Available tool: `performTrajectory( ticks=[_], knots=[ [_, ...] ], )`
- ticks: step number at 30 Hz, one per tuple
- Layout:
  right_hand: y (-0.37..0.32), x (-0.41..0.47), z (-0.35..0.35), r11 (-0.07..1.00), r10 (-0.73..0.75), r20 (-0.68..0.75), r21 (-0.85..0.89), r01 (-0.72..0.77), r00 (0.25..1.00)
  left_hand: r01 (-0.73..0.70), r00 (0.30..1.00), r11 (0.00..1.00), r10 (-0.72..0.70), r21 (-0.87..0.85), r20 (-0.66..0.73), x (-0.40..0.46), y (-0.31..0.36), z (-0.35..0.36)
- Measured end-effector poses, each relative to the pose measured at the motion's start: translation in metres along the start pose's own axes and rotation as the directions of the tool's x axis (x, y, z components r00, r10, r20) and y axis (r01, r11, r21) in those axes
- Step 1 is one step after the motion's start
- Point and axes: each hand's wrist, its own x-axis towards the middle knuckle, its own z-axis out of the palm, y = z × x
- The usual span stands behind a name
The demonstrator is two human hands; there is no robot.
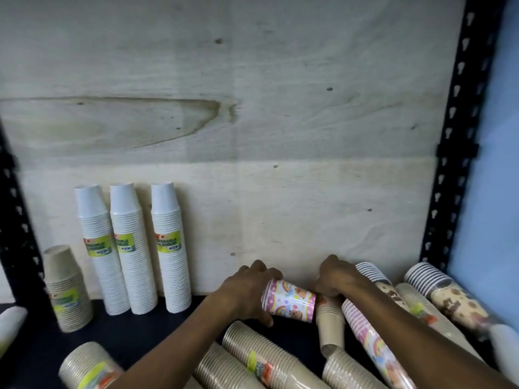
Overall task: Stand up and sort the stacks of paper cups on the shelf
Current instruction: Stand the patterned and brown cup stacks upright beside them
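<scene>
A short pink cartoon-print cup stack (289,300) lies on its side at the middle of the dark shelf (134,332). My left hand (247,290) grips its left end, thumb below. My right hand (335,276) holds its right end, fingers curled down over it. Three tall white cup stacks (132,265) stand upright against the plywood back. A short brown stack (67,290) stands at the far left. Several brown stacks (264,357) lie on their sides in front. A long pink printed stack (368,335) lies under my right forearm.
Striped and cookie-print stacks (446,296) lie at the right by the black slotted upright (455,153). Another black upright (16,234) bounds the left. The plywood back panel (252,108) rises behind. A white blurred object (11,324) shows at the left edge.
</scene>
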Motion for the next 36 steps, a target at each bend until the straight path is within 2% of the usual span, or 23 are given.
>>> performTrajectory(
  ticks=[3, 6, 11, 14, 17, 20, 24, 25, 26, 29, 36],
  knots=[
    [0.001, 0.003, -0.006, 0.999, -0.001, 0.01, 0.044, 0.0, 1.0, -0.016, 0.998, 0.994, 0.022, 0.108, -0.053, 0.002, -0.002, 0.0],
    [0.003, 0.001, -0.014, 0.986, 0.026, 0.01, 0.162, -0.027, 1.0, -0.036, 0.995, 0.987, 0.05, 0.157, -0.082, -0.001, -0.007, -0.001],
    [0.005, -0.012, -0.035, 0.893, 0.056, -0.024, 0.448, -0.039, 0.998, 0.03, 0.988, 0.999, -0.023, 0.044, -0.151, -0.019, -0.021, -0.005],
    [0.012, -0.02, -0.048, 0.801, 0.004, -0.074, 0.597, 0.041, 0.997, 0.095, 0.98, 0.995, -0.097, -0.021, -0.174, -0.031, -0.027, -0.009],
    [0.023, -0.036, -0.063, 0.672, -0.068, -0.097, 0.731, 0.117, 0.993, 0.172, 0.963, 0.975, -0.196, -0.141, -0.184, -0.039, -0.028, -0.009],
    [0.036, -0.052, -0.072, 0.484, -0.097, -0.08, 0.867, 0.117, 0.992, 0.241, 0.937, 0.922, -0.302, -0.302, -0.174, -0.043, -0.029, -0.006],
    [0.056, -0.058, -0.07, 0.144, -0.163, 0.031, 0.99, -0.007, 0.986, 0.261, 0.915, 0.868, -0.362, -0.423, -0.178, -0.044, -0.036, 0.001],
    [0.059, -0.058, -0.067, 0.088, -0.176, 0.061, 0.995, -0.046, 0.983, 0.257, 0.915, 0.867, -0.361, -0.426, -0.182, -0.044, -0.036, 0.003],
    [0.061, -0.061, -0.063, 0.077, -0.18, 0.081, 0.995, -0.068, 0.98, 0.262, 0.912, 0.866, -0.367, -0.426, -0.183, -0.045, -0.036, 0.003],
    [0.059, -0.065, -0.049, 0.146, -0.171, 0.087, 0.987, -0.062, 0.981, 0.273, 0.891, 0.85, -0.4, -0.452, -0.214, -0.045, -0.038, 0.004],
    [0.038, -0.067, -0.022, 0.149, -0.4, 0.058, 0.989, 0.002, 0.915, 0.24, 0.871, 0.794, -0.43, -0.559, -0.238, -0.046, -0.047, 0.002]
  ],
)
